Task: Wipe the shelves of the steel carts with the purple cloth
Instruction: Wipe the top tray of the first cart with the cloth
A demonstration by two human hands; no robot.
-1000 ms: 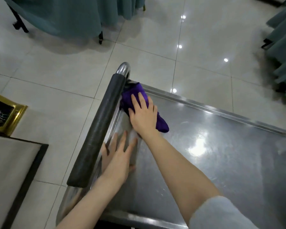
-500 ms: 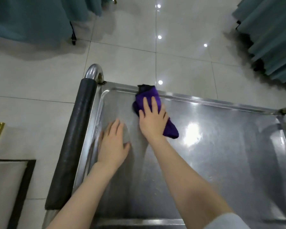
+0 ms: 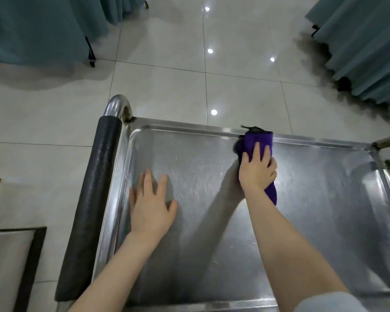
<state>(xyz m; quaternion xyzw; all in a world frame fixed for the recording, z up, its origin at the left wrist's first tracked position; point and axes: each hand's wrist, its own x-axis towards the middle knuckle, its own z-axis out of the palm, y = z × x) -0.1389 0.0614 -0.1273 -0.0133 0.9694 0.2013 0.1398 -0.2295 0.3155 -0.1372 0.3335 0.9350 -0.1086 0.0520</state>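
Top shelf: flat brushed-steel cart shelf (image 3: 313, 210) with a raised rim, seen from above. Right hand (image 3: 257, 174) is at the far edge of the shelf, right of centre; its grip is closed over the bunched purple cloth (image 3: 259, 140), fingers curled across the top and pressing it down onto the steel. The front end of the purple cloth touches the far rim, and its tail sticks out from under the wrist on the right side. Left hand (image 3: 151, 210) lies palm down on the near-left part of the shelf, grip spread, fingers straight and apart, holding nothing, well apart from the cloth. A black padded push handle (image 3: 92, 210) runs along the left side of the cart. A glossy pale tiled floor (image 3: 167, 86) surrounds the cart; teal draped fabric (image 3: 32, 30) hangs at far left and far right.
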